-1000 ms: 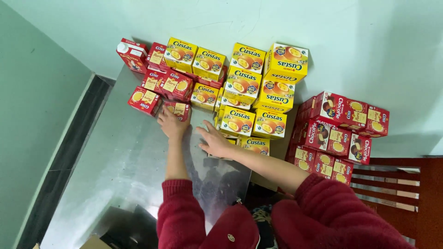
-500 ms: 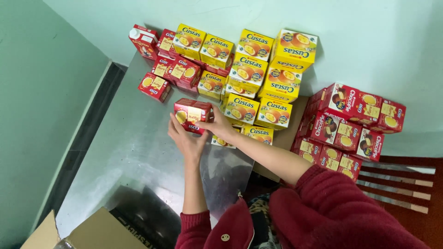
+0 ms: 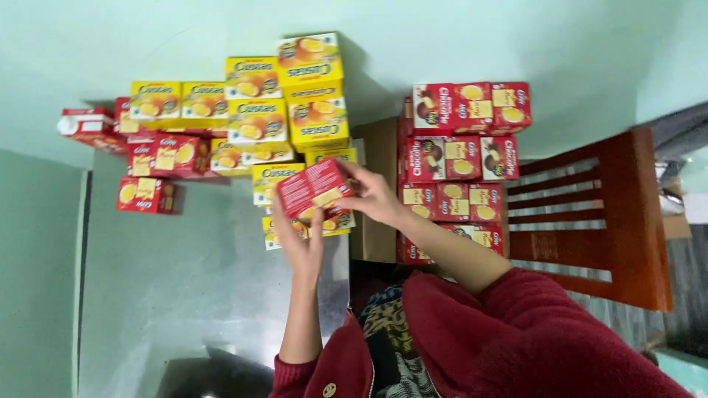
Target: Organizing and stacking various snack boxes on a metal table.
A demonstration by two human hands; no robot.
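Both my hands hold one small red snack box, lifted and tilted above the metal table. My left hand grips its lower left side from below. My right hand pinches its right end. Just behind the box stands a stack of yellow cake boxes, and one yellow box lies flat under my hands. More small red boxes sit at the table's far left.
A pile of red chocolate pie boxes rests on a cardboard carton to the right. A wooden slatted chair stands further right. A red carton with a white cap is at the far left, and a pale green wall lies behind.
I have lifted the red box off the table and turned it, so its back panel faces up. My head view has swung right, and the chair has come into sight.
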